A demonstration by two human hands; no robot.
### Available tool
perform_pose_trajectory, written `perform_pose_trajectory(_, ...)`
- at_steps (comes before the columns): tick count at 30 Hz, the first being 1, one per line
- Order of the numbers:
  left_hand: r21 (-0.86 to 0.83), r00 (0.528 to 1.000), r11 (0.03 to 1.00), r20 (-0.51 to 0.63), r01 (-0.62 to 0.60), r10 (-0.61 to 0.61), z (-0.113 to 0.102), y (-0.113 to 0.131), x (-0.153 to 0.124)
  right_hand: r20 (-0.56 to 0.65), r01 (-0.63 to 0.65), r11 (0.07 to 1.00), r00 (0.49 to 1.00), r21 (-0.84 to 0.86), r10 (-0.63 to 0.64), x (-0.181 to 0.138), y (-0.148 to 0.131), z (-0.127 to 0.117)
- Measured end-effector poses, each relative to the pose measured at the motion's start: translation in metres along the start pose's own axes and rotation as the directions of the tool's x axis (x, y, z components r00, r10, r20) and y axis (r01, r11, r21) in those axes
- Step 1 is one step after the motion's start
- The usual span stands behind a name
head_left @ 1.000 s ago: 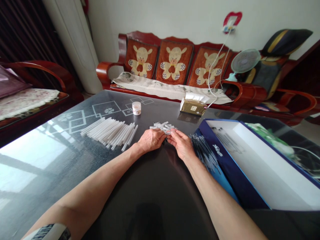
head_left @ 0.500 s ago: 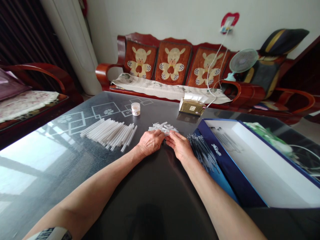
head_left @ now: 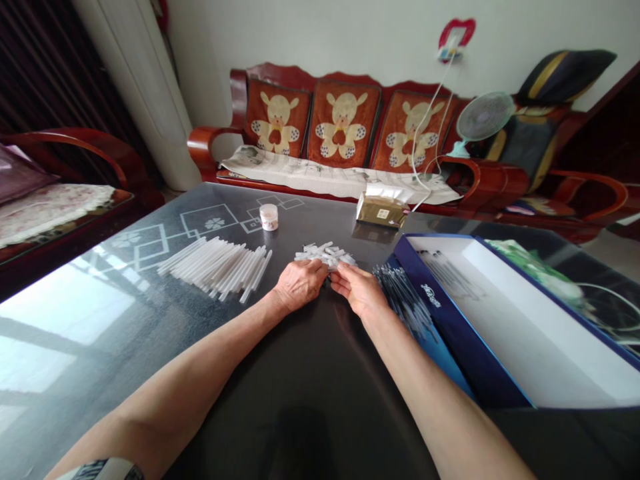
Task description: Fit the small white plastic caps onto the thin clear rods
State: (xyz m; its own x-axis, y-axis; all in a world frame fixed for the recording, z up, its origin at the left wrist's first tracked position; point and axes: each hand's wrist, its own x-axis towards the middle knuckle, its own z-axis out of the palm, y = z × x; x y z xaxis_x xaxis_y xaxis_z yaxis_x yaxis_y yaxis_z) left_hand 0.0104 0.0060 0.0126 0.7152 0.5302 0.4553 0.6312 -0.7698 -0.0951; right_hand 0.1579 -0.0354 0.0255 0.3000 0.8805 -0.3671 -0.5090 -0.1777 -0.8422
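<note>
My left hand (head_left: 301, 282) and my right hand (head_left: 359, 287) meet at the middle of the dark table, fingertips almost touching. Both are closed in a pinch; whatever sits between the fingers is too small and hidden to name. Just beyond them lies a loose pile of short white plastic pieces (head_left: 325, 252). Left of my left hand, long whitish translucent tubes (head_left: 217, 267) are spread in a row. Close by my right forearm, many thin dark sticks, like pen refills (head_left: 407, 300), lie on a blue surface (head_left: 447, 363) beside the box.
A blue box with white inside (head_left: 525, 333) takes up the right side, a few thin sticks (head_left: 450, 273) in it. Farther back stand a small round tub (head_left: 269, 217) and a tissue pack (head_left: 383, 211). Green-and-white packaging (head_left: 537, 270) lies past the box. Behind the table is a wooden sofa (head_left: 210, 143).
The view has shifted very slightly. Both hands stay together at the same spot, with no clear change in their grip.
</note>
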Motion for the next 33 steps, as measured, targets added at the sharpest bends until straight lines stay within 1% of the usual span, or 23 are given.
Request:
perform_pose_trajectory(6, 0.017, 1.000, 1.000, -0.030, 0.010, -0.009, 0.001, 0.002, 0.001, -0.017, -0.012, 1.000, 1.000, 0.010, 0.012, 0.000, 0.000, 0.001)
perform_pose_trajectory(8, 0.013, 0.998, 1.000, -0.048, 0.028, -0.028, 0.000, 0.000, 0.002, -0.004, 0.017, 1.000, 1.000, 0.007, -0.017, 0.001, 0.000, 0.002)
perform_pose_trajectory(10, 0.003, 0.996, 0.999, -0.069, 0.054, -0.054, -0.001, -0.002, 0.003, 0.028, 0.095, 0.995, 0.995, 0.000, -0.095, 0.002, 0.002, 0.003)
perform_pose_trajectory(13, -0.004, 0.992, 0.997, -0.094, 0.082, -0.082, -0.005, -0.005, 0.004, 0.111, 0.210, 0.977, 0.972, -0.029, -0.205, 0.005, 0.005, 0.003)
perform_pose_trajectory(15, 0.003, 0.990, 0.995, -0.098, 0.101, -0.100, -0.007, -0.007, 0.004, 0.157, 0.273, 0.957, 0.954, -0.102, -0.255, 0.007, 0.006, 0.001)
perform_pose_trajectory(16, 0.007, 0.989, 0.994, -0.098, 0.109, -0.108, -0.007, -0.007, 0.004, 0.169, 0.340, 0.925, 0.935, -0.172, -0.313, 0.008, 0.006, -0.001)
perform_pose_trajectory(17, 0.011, 0.989, 0.993, -0.099, 0.114, -0.112, -0.008, -0.007, 0.004, 0.186, 0.441, 0.858, 0.896, -0.265, -0.403, 0.009, 0.006, -0.004)
perform_pose_trajectory(18, 0.013, 0.989, 0.993, -0.101, 0.114, -0.112, -0.008, -0.007, 0.004, 0.229, 0.562, 0.740, 0.827, -0.369, -0.514, 0.009, 0.007, -0.006)
perform_pose_trajectory(19, 0.013, 0.989, 0.994, -0.105, 0.109, -0.107, -0.008, -0.007, 0.004, 0.306, 0.678, 0.571, 0.727, -0.463, -0.614, 0.010, 0.006, -0.009)
perform_pose_trajectory(20, 0.010, 0.989, 0.995, -0.110, 0.097, -0.095, -0.008, -0.007, 0.003, 0.408, 0.763, 0.375, 0.614, -0.527, -0.676, 0.009, 0.006, -0.012)
perform_pose_trajectory(21, 0.006, 0.990, 0.997, -0.115, 0.080, -0.079, -0.008, -0.007, 0.003, 0.511, 0.809, 0.186, 0.511, -0.557, -0.691, 0.009, 0.006, -0.014)
perform_pose_trajectory(22, 0.001, 0.991, 0.998, -0.122, 0.062, -0.061, -0.007, -0.007, 0.003, 0.598, 0.824, 0.031, 0.436, -0.566, -0.673, 0.007, 0.005, -0.016)
perform_pose_trajectory(23, -0.005, 0.990, 0.999, -0.130, 0.045, -0.045, -0.006, -0.007, 0.002, 0.658, 0.818, -0.083, 0.392, -0.569, -0.643, 0.006, 0.004, -0.017)
perform_pose_trajectory(24, -0.012, 0.989, 0.999, -0.142, 0.031, -0.033, -0.006, -0.008, 0.002, 0.692, 0.799, -0.164, 0.375, -0.579, -0.617, 0.004, 0.003, -0.017)
perform_pose_trajectory(25, -0.019, 0.987, 1.000, -0.156, 0.022, -0.024, -0.005, -0.008, 0.001, 0.707, 0.770, -0.222, 0.377, -0.598, -0.598, 0.002, 0.002, -0.016)
perform_pose_trajectory(28, -0.036, 0.977, 0.999, -0.213, 0.017, -0.024, -0.003, -0.008, 0.000, 0.739, 0.677, -0.360, 0.422, -0.642, -0.525, -0.007, -0.007, -0.009)
perform_pose_trajectory(30, -0.047, 0.963, 0.999, -0.268, 0.017, -0.029, -0.003, -0.008, 0.000, 0.765, 0.627, -0.446, 0.456, -0.639, -0.455, -0.014, -0.019, -0.005)
perform_pose_trajectory(31, -0.047, 0.953, 0.999, -0.302, 0.014, -0.028, -0.004, -0.008, 0.000, 0.772, 0.609, -0.476, 0.467, -0.634, -0.431, -0.016, -0.027, -0.005)
perform_pose_trajectory(33, -0.039, 0.926, 0.999, -0.376, 0.023, -0.036, -0.005, -0.008, 0.001, 0.767, 0.588, -0.492, 0.471, -0.642, -0.436, -0.020, -0.049, -0.011)
